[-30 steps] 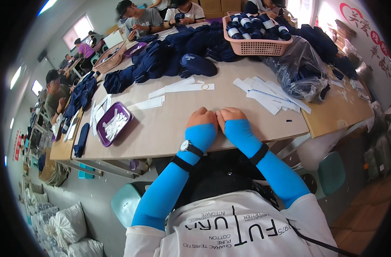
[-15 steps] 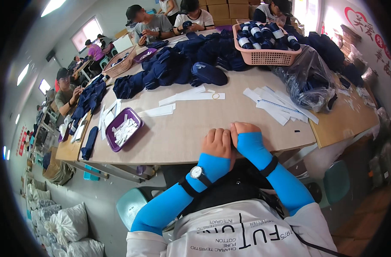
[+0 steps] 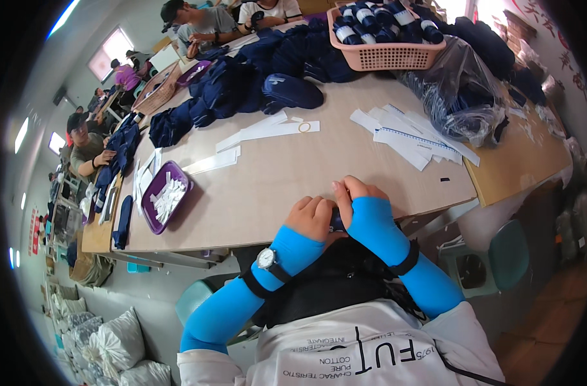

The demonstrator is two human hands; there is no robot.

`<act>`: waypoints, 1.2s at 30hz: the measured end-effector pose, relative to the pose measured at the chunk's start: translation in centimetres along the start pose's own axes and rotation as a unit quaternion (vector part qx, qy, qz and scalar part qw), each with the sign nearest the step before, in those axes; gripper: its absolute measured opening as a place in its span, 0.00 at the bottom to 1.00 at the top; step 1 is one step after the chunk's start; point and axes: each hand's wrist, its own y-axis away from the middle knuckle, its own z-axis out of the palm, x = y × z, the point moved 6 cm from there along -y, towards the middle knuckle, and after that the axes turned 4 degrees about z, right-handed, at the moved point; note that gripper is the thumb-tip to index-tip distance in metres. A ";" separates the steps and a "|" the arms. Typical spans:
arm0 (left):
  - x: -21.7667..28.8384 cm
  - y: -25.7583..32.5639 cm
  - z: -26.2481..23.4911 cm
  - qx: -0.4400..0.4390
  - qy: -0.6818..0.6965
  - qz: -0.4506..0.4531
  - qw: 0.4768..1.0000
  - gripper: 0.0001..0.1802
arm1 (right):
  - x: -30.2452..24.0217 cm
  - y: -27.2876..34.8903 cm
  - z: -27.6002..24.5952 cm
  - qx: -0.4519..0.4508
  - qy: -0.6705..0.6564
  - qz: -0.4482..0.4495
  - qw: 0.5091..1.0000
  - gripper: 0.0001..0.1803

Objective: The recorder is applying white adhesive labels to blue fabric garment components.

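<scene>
Both of my hands are over the table's near edge, clad in blue sleeves that reach over the palms. My left hand (image 3: 311, 217) has its fingers curled, and a watch sits on that wrist. A small gap parts it from my right hand (image 3: 363, 192), whose fingers bend downward with the forefinger side raised. Between and below the hands shows part of a dark navy cloth item (image 3: 336, 222); my fingers close around it from both sides and hide most of it. White paper strips (image 3: 403, 138) lie beyond my right hand.
A purple tray (image 3: 189, 188) with small white slips stands left. Navy cloth (image 3: 223, 93) is heaped across the table's far side. A pink basket (image 3: 396, 58) of banded navy rolls and a clear plastic bag (image 3: 464, 96) are far right. Co-workers sit around the table.
My hands have drawn slightly apart, and the navy item now shows between them. My view has shifted, so the table's things appear farther left and higher.
</scene>
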 end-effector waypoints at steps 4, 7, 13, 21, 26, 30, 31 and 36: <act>-0.4 0.7 -1.2 0.020 0.060 -0.072 0.995 0.30 | 0.8 0.3 -1.1 -0.105 -0.152 0.099 0.978 0.15; -1.3 1.3 -1.8 0.036 0.086 -0.130 0.987 0.28 | 0.5 0.6 -1.3 -0.197 -0.323 0.062 0.924 0.18; -1.9 1.5 -1.9 0.045 0.193 -0.201 0.959 0.29 | -0.4 0.4 -1.0 -0.216 -0.243 -0.103 0.940 0.21; -1.6 1.4 -2.0 0.044 0.311 -0.233 0.921 0.23 | -0.3 -0.6 -0.9 -0.234 -0.346 -0.121 0.900 0.12; -0.7 0.9 -2.6 0.045 0.360 -0.226 0.904 0.22 | -0.8 -1.2 -1.8 -0.223 -0.369 -0.136 0.892 0.10; 0.0 0.6 -2.1 0.079 0.511 -0.241 0.822 0.26 | -1.4 -1.5 -2.1 -0.189 -0.333 -0.188 0.904 0.12; 0.1 0.3 -2.0 0.087 0.565 -0.255 0.780 0.28 | -1.5 -1.5 -2.0 -0.196 -0.324 -0.191 0.906 0.13; -0.9 0.0 -1.9 -0.035 0.589 -0.289 0.754 0.36 | -0.7 -1.5 -1.4 -0.220 -0.314 -0.157 0.910 0.08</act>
